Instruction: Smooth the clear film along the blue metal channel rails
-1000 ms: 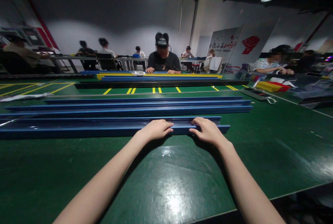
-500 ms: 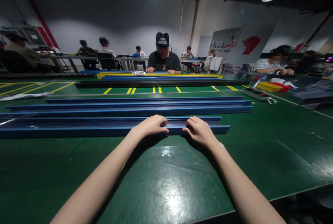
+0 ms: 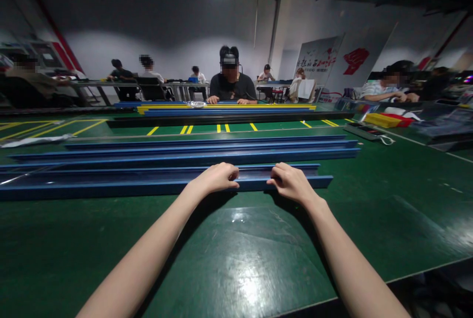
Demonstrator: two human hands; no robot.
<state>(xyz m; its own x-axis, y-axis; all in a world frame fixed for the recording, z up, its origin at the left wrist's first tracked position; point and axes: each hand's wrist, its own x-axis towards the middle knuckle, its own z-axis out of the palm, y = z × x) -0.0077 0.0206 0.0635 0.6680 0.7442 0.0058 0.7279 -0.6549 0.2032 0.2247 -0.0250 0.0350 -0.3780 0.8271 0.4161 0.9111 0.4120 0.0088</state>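
Observation:
Nearest to me, a long blue channel (image 3: 111, 189) lies crosswise on the green table, its hollow side up. My left hand (image 3: 220, 178) grips its near wall around the middle of the view, with curled fingers inside the channel and the thumb on the outer face. Farther right, my right hand (image 3: 290, 180) has the same wall between bent fingers and thumb, close to the channel's right end. The fingertips of both hands are partly hidden. Behind lie more blue channels (image 3: 258, 153), roughly parallel. A clear, shiny strip shows inside the near channel at the left.
Across the green table (image 3: 236, 239) a co-worker (image 3: 232, 84) sits behind yellow, blue and black channels (image 3: 229, 118). Yellow tape lines mark the tabletop. To the right lie a phone-like flat device (image 3: 364, 132) and a yellow tray (image 3: 382, 120). Other people sit farther back.
My right hand and the near channel's right end have shifted slightly right. My left hand stays almost in place, still on the channel.

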